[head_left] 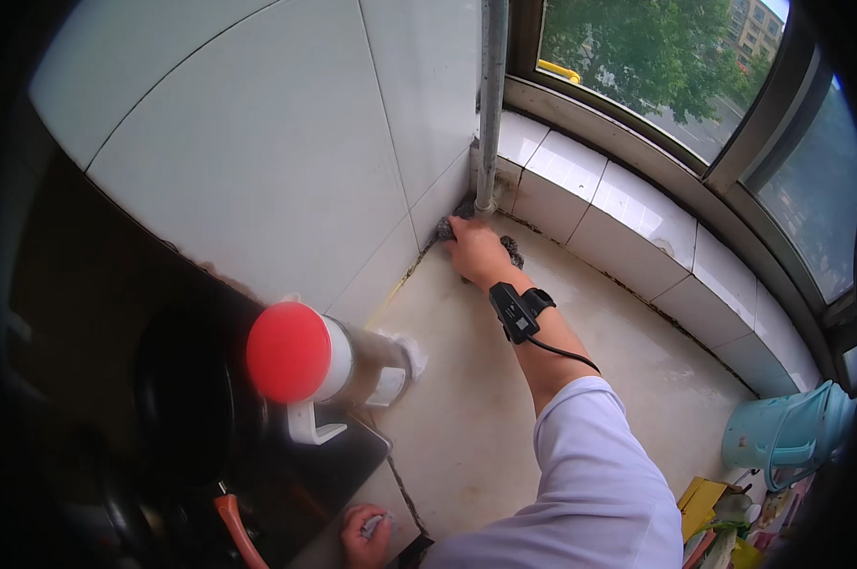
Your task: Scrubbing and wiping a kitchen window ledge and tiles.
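Observation:
My right hand (pixel 476 249) reaches into the far corner of a pale countertop (pixel 464 398), at the foot of a metal pipe (pixel 490 114). Its fingers are closed on a dark grey, speckled wad (pixel 445 229), perhaps a cloth or scouring pad. More of this dark material shows on the hand's other side; the palm hides the rest. Low in the view, my left hand (pixel 361 542) is curled around a small whitish crumpled piece (pixel 373 525), near the counter's front edge. A black device (pixel 515 313) with a cable is strapped to my right forearm.
A canister with a red lid (pixel 289 352) and white handle stands left of my arm. Beyond it are a dark pan (pixel 186 398) and an orange-brown handle (pixel 237 533). White tiles (pixel 272 163) line the wall. A light-blue bucket (pixel 770 441) and packages (pixel 702 501) sit at right, below a window (pixel 663 64).

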Action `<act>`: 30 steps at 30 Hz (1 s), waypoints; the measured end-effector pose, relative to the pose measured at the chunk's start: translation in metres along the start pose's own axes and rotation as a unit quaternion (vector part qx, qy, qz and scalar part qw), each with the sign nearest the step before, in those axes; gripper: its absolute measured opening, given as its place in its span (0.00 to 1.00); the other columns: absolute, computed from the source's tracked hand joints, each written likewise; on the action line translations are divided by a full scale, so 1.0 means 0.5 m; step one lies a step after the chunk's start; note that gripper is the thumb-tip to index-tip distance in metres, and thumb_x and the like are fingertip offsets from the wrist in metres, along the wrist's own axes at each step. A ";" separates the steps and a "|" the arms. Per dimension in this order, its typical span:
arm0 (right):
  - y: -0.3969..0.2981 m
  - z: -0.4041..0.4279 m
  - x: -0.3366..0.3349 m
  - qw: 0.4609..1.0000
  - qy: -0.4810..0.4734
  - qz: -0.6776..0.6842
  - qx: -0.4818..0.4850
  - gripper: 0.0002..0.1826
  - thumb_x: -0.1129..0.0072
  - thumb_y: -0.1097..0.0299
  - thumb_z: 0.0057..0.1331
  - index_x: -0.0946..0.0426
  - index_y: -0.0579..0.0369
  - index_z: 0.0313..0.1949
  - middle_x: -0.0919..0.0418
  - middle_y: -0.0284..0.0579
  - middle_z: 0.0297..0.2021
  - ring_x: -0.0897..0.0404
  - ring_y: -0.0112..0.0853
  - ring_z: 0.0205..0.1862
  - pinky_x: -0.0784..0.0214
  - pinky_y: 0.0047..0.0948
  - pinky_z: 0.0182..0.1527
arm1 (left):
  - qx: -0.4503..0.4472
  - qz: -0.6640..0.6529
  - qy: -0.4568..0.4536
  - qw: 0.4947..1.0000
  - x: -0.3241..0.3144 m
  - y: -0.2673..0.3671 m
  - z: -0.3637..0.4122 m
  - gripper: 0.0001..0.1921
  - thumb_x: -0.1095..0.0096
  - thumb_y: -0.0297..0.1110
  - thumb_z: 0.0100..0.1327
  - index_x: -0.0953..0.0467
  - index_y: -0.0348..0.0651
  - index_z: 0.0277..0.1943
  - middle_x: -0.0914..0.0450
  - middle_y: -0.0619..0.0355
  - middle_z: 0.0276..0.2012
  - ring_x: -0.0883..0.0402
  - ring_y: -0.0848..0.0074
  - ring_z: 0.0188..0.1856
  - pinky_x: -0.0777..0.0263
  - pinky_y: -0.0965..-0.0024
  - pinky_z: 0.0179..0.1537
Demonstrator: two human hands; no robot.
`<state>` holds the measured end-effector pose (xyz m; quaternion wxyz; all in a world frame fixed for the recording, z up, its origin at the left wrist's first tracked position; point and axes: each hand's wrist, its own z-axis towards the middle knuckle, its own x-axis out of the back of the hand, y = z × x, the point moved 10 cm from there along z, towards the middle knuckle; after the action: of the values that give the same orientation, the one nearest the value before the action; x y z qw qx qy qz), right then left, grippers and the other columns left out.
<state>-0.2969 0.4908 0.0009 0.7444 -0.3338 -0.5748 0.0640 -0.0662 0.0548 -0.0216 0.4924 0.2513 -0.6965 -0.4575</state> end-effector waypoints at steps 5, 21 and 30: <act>-0.059 -0.038 -0.025 0.986 -0.002 -0.015 0.165 0.24 0.42 0.66 0.60 0.31 0.57 0.56 0.24 0.56 0.47 0.27 0.48 0.53 0.34 0.40 0.55 | -0.028 -0.002 -0.028 0.999 -0.006 0.017 0.016 0.09 0.42 0.21 0.61 0.27 0.31 0.45 0.27 0.51 0.43 0.27 0.68 0.48 0.32 0.69 0.50; 0.041 0.045 0.020 0.995 -0.020 -0.092 -0.022 0.23 0.48 0.62 0.64 0.33 0.56 0.56 0.25 0.60 0.48 0.26 0.51 0.50 0.32 0.42 0.52 | -0.057 -0.057 -0.034 0.996 -0.034 0.032 0.027 0.09 0.38 0.19 0.55 0.25 0.32 0.40 0.25 0.48 0.41 0.27 0.62 0.46 0.31 0.64 0.47; 0.028 0.052 0.039 0.993 -0.017 -0.121 -0.004 0.17 0.48 0.64 0.64 0.29 0.58 0.49 0.21 0.58 0.39 0.21 0.51 0.40 0.29 0.45 0.43 | -0.069 -0.021 -0.060 0.996 -0.044 0.049 0.034 0.08 0.39 0.18 0.55 0.25 0.32 0.39 0.26 0.49 0.40 0.27 0.64 0.44 0.31 0.68 0.47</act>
<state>-0.3099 0.5219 0.0119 0.7357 -0.2633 -0.6237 -0.0230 -0.0708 0.0899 -0.0117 0.4567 0.2033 -0.6860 -0.5287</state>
